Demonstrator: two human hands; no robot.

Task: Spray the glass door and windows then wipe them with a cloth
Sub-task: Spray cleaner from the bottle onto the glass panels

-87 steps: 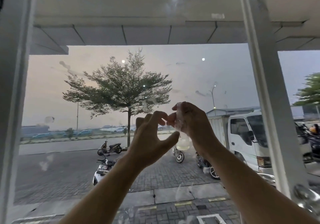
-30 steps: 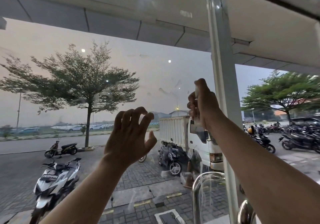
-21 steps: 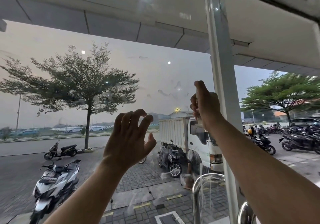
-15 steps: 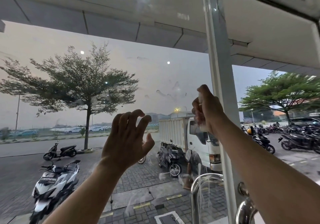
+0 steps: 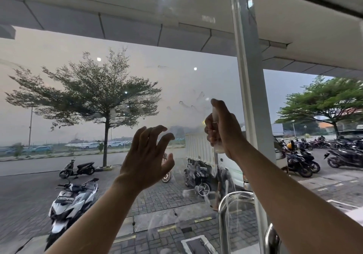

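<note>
Right hand (image 5: 225,130) grips the upright spray bottle (image 5: 214,114) facing the glass (image 5: 176,77); left hand (image 5: 147,155) loosely spread.

Through the glass door (image 5: 176,80) I look down on the brick-paved forecourt (image 5: 161,196), the ground that carries everything out there. Closest to me, on the left, a white-and-black scooter (image 5: 72,200) stands on the bricks with its nose toward me. Farther back, a dark scooter (image 5: 78,168) is parked just beside the kerb at the foot of a tree (image 5: 106,151). A white truck (image 5: 200,149) stands on the paving right of centre, with a couple of motorcycles (image 5: 196,173) just beside its cargo box. A row of parked bikes (image 5: 302,159) lines the right side. Near me, a strip of concrete slabs (image 5: 157,219) with short yellow marks (image 5: 167,228) runs across the bricks.
</note>
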